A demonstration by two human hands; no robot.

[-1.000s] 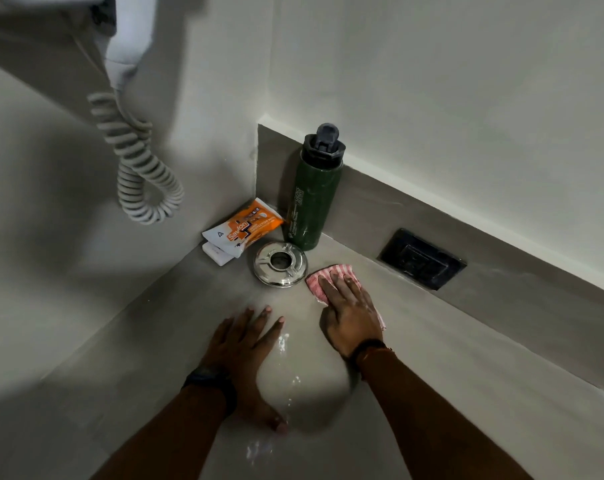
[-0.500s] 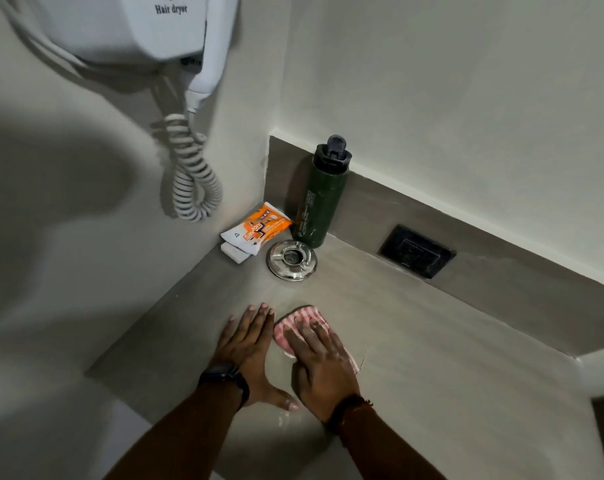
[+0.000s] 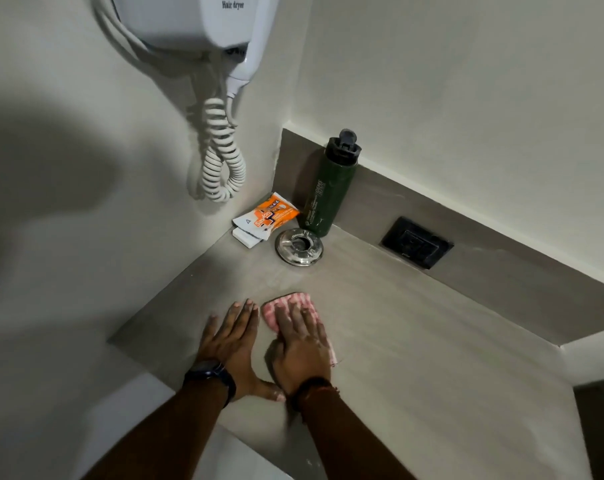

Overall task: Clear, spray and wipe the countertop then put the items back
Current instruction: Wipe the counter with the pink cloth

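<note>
Wiping step. Countertop (image 3: 415,341) bare in the middle; bottle (image 3: 328,188), ashtray (image 3: 299,246), packets (image 3: 264,218) sit in the far corner. Right hand (image 3: 302,351) flat, pressing cloth (image 3: 286,306); left hand (image 3: 229,344) flat, open beside. Next, likely: sweep toward the corner.

I see a pink-and-white striped cloth (image 3: 290,308) on a matte grey-beige bench (image 3: 415,341). The bottle (image 3: 328,192) in the corner is dark green with pale lettering down its side and a black cap. Beside it, the sachet (image 3: 271,216) is bright orange and white with dark print, lying on a plain white packet (image 3: 245,239). The round dish (image 3: 299,247) is shiny silver with a dark centre. The socket plate (image 3: 416,242) on the grey upstand is black. The hair dryer (image 3: 196,19) and its coiled cord (image 3: 221,157) are white, the walls off-white. My left wrist carries a black watch (image 3: 210,375), my right a dark reddish-brown band (image 3: 312,386).
</note>
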